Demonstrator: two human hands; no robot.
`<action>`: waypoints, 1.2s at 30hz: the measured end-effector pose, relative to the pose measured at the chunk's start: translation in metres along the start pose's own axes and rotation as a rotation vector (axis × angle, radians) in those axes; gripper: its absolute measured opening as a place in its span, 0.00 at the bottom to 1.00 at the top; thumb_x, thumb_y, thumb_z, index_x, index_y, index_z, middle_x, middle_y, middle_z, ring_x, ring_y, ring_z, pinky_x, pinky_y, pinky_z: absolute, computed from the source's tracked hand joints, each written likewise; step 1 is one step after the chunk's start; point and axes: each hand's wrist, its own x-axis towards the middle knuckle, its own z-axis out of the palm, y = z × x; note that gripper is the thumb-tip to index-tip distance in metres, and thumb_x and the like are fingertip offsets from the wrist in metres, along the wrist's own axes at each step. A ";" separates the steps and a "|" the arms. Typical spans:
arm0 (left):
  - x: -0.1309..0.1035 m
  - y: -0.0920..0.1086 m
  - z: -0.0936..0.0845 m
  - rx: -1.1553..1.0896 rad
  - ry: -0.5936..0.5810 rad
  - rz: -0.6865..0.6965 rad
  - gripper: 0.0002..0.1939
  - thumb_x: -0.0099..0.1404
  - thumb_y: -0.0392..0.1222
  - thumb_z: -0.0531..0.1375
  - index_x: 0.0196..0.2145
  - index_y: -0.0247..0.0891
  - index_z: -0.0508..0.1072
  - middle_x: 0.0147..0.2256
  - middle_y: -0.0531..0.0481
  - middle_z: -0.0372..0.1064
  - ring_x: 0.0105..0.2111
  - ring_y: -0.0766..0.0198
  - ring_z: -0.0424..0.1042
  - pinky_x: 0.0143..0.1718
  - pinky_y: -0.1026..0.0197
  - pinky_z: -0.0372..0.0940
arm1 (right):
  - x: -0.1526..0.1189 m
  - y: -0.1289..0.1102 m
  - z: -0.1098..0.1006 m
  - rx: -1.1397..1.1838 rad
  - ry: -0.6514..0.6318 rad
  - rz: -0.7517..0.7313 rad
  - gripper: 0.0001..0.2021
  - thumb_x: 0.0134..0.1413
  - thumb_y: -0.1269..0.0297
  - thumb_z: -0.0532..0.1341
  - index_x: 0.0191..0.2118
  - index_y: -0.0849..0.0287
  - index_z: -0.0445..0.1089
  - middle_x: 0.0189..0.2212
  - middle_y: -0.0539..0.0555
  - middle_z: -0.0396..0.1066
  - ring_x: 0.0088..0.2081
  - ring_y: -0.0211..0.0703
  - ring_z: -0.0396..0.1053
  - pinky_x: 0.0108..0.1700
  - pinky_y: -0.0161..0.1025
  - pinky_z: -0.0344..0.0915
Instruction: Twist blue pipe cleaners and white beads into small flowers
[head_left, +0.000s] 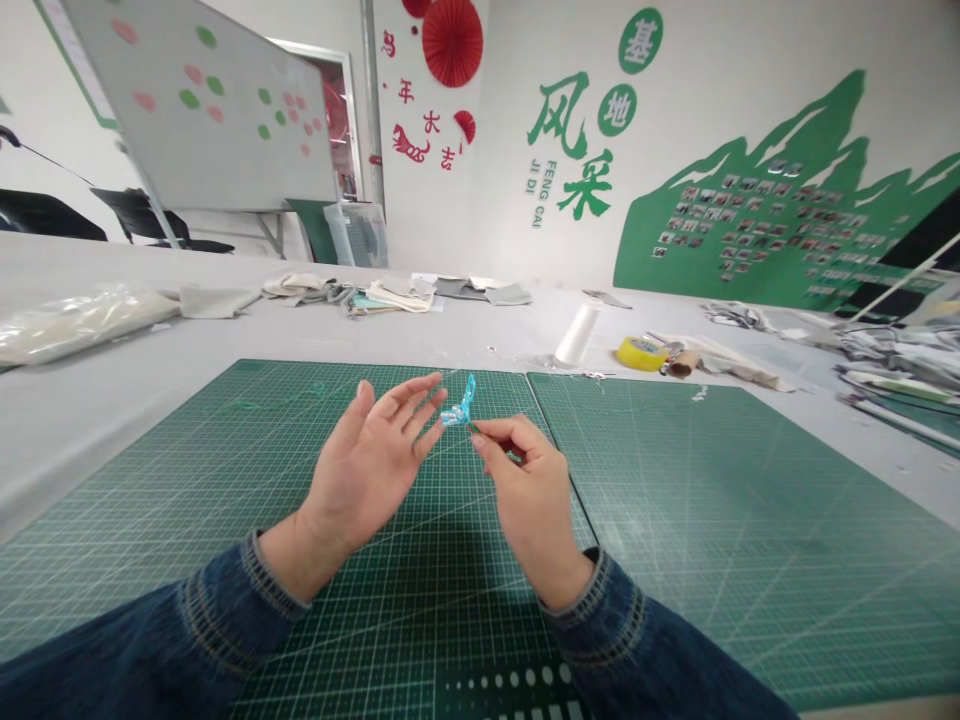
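Between thumb and fingers, my right hand [529, 490] pinches the stem of a small blue beaded flower-like ornament [463, 405]. Its light blue petals carry pale beads, and a bit of green shows at the stem. My left hand [367, 455] is open beside it, palm up and fingers spread, with the fingertips close to the ornament's left petal. Whether they touch it I cannot tell. Both hands are above a green cutting mat [300, 500] with a white grid.
A second cutting mat [720, 500] adjoins on the right. Behind stand a white thread cone [577, 338] and a yellow tape roll [641, 353]. Fabric scraps [405, 292] lie along the back, a plastic-wrapped bundle [82, 320] at left, more cloth [900, 350] at right.
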 end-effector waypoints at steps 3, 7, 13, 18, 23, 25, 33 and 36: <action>0.000 -0.006 -0.003 0.062 -0.074 -0.039 0.26 0.71 0.60 0.46 0.51 0.38 0.70 0.61 0.42 0.61 0.62 0.51 0.58 0.60 0.47 0.60 | -0.001 -0.001 0.000 -0.010 -0.009 -0.029 0.06 0.54 0.71 0.62 0.33 0.56 0.76 0.28 0.49 0.70 0.30 0.39 0.67 0.32 0.37 0.63; -0.001 -0.013 -0.009 0.203 -0.164 -0.151 0.26 0.71 0.60 0.46 0.52 0.37 0.67 0.50 0.39 0.70 0.49 0.51 0.69 0.50 0.47 0.66 | 0.001 -0.003 -0.002 -0.015 -0.009 -0.033 0.06 0.55 0.71 0.62 0.34 0.55 0.76 0.28 0.49 0.70 0.31 0.39 0.67 0.32 0.38 0.62; -0.004 -0.015 -0.012 0.396 -0.250 -0.250 0.24 0.72 0.58 0.45 0.49 0.37 0.67 0.30 0.48 0.70 0.25 0.64 0.65 0.27 0.62 0.58 | 0.005 -0.004 -0.006 -0.047 0.025 -0.020 0.05 0.54 0.71 0.62 0.32 0.57 0.76 0.28 0.49 0.71 0.31 0.39 0.67 0.34 0.38 0.63; -0.004 -0.012 -0.010 0.693 -0.151 -0.189 0.13 0.69 0.48 0.54 0.38 0.36 0.72 0.20 0.57 0.58 0.23 0.69 0.55 0.26 0.65 0.49 | 0.006 0.000 -0.007 -0.106 0.035 -0.019 0.04 0.54 0.70 0.62 0.32 0.57 0.75 0.29 0.49 0.72 0.32 0.40 0.68 0.35 0.39 0.64; -0.008 -0.011 -0.009 1.265 -0.113 0.002 0.13 0.70 0.45 0.52 0.34 0.40 0.74 0.24 0.56 0.65 0.25 0.67 0.61 0.28 0.63 0.54 | 0.007 0.008 -0.007 -0.200 0.046 -0.053 0.05 0.55 0.72 0.62 0.32 0.57 0.75 0.29 0.50 0.72 0.33 0.41 0.69 0.36 0.39 0.64; -0.012 -0.011 -0.008 1.594 -0.129 0.194 0.12 0.71 0.44 0.52 0.37 0.42 0.75 0.29 0.54 0.71 0.28 0.64 0.67 0.30 0.62 0.56 | 0.007 0.010 -0.006 -0.255 0.048 -0.096 0.06 0.55 0.74 0.62 0.32 0.58 0.75 0.29 0.49 0.71 0.33 0.40 0.69 0.35 0.38 0.64; -0.022 0.005 -0.007 2.126 -0.270 1.037 0.09 0.69 0.33 0.56 0.42 0.37 0.75 0.23 0.54 0.66 0.24 0.63 0.60 0.29 0.59 0.56 | 0.002 0.011 -0.008 -0.533 -0.098 -0.306 0.08 0.61 0.74 0.58 0.33 0.58 0.72 0.31 0.51 0.69 0.34 0.41 0.67 0.37 0.39 0.63; -0.021 0.015 -0.008 2.108 -0.275 1.086 0.09 0.68 0.33 0.57 0.43 0.37 0.76 0.24 0.54 0.65 0.25 0.63 0.59 0.29 0.59 0.57 | 0.001 0.010 -0.010 -0.612 -0.162 -0.380 0.08 0.63 0.71 0.57 0.35 0.59 0.73 0.33 0.53 0.70 0.36 0.43 0.67 0.41 0.41 0.64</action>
